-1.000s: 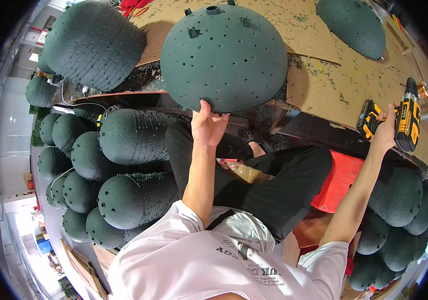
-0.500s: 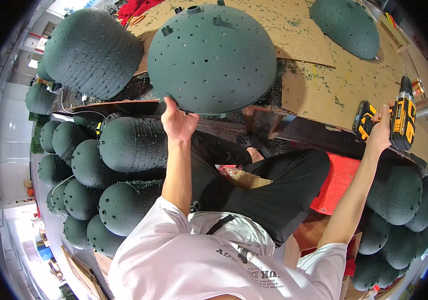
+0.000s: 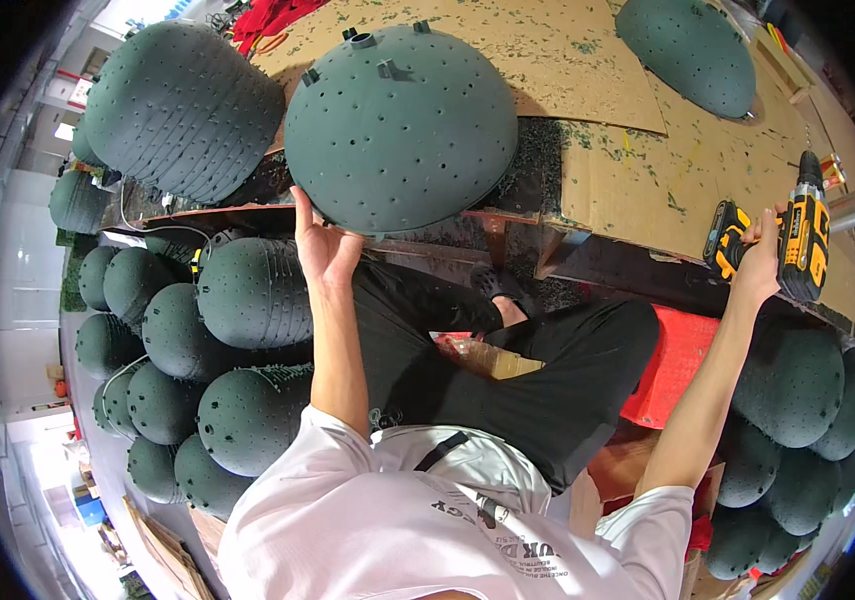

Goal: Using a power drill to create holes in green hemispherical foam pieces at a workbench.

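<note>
A dark green plastic dome (image 3: 403,130), dotted with small holes and with short posts and a round collar on top, stands at the front edge of the workbench. At its lower near rim is my left hand (image 3: 328,245), thumb raised and fingers under or against the edge, partly hidden. Off to the right, my right hand (image 3: 763,255) grips a yellow and black cordless drill (image 3: 803,235) by its handle. A thin bit points away from me, and the drill is well apart from the dome.
A nested stack of green domes (image 3: 183,110) stands left on the bench. Another dome (image 3: 688,55) lies far right on cardboard (image 3: 628,180) strewn with green shavings. More stacks (image 3: 253,290) fill the left side below, and others (image 3: 788,385) the lower right. A red box (image 3: 673,365) is beside my leg.
The dome has shifted left and slightly toward me, with my left hand moving left along with it. My right hand and the drill have stayed nearly still.
</note>
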{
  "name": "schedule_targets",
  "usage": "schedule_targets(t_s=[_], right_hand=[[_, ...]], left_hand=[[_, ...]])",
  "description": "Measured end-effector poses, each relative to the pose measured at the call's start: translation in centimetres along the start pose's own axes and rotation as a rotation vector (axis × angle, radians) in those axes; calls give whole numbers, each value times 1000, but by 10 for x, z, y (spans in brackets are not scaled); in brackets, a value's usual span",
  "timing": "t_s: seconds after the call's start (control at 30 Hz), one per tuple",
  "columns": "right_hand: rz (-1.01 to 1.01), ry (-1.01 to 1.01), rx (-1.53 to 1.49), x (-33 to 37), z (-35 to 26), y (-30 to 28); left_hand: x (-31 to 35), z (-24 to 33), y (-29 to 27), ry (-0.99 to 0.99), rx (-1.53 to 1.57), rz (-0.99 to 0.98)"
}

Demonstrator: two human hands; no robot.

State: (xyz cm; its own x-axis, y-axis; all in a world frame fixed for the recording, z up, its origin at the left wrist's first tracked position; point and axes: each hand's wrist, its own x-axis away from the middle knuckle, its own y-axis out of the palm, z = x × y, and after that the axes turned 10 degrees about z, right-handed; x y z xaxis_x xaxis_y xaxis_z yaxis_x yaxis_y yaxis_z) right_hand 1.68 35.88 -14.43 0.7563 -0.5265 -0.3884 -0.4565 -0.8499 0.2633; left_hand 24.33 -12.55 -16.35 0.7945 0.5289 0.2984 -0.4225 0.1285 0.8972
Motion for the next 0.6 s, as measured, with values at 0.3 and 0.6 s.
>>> schedule_targets(t_s=[0.3,0.6], right_hand=[[-4,17,5,-4,8,-6],[10,11,17,-2,6,-6]], left_hand=[[8,7,17,42,-275,248],[13,32,14,72,-923,158]])
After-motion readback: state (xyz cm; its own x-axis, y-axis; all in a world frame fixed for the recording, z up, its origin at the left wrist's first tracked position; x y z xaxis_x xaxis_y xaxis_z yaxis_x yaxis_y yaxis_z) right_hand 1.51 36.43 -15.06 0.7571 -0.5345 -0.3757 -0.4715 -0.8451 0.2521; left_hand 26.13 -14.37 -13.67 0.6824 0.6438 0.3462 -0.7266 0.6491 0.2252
